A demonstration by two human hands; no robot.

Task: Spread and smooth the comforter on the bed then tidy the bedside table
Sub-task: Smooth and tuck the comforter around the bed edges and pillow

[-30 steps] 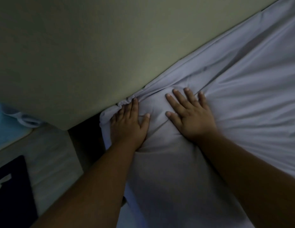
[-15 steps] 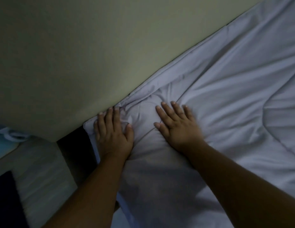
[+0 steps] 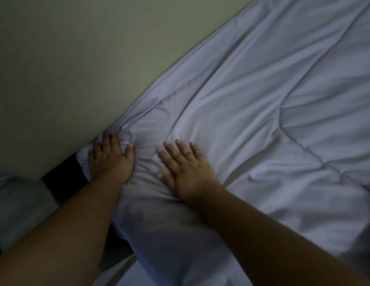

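Note:
A pale lavender-grey comforter (image 3: 262,112) covers the bed and fills the right side of the view, creased with long folds and a quilted seam. Its corner lies bunched against the wall at the left. My left hand (image 3: 110,158) rests flat on that bunched corner, fingers spread, fingertips at the wall. My right hand (image 3: 185,169) lies palm down on the comforter just to the right, fingers apart. Neither hand holds any cloth. The bedside table is not in view.
A plain beige-green wall (image 3: 87,58) runs diagonally along the bed's far edge. A dark gap (image 3: 62,182) shows between the wall and the bed corner. Light floor (image 3: 21,207) lies at the lower left.
The view has swung right, showing more of the comforter. Both hands have slid towards the lower left of the frame, staying flat on the corner; the dark object and blue cloth at left have left view.

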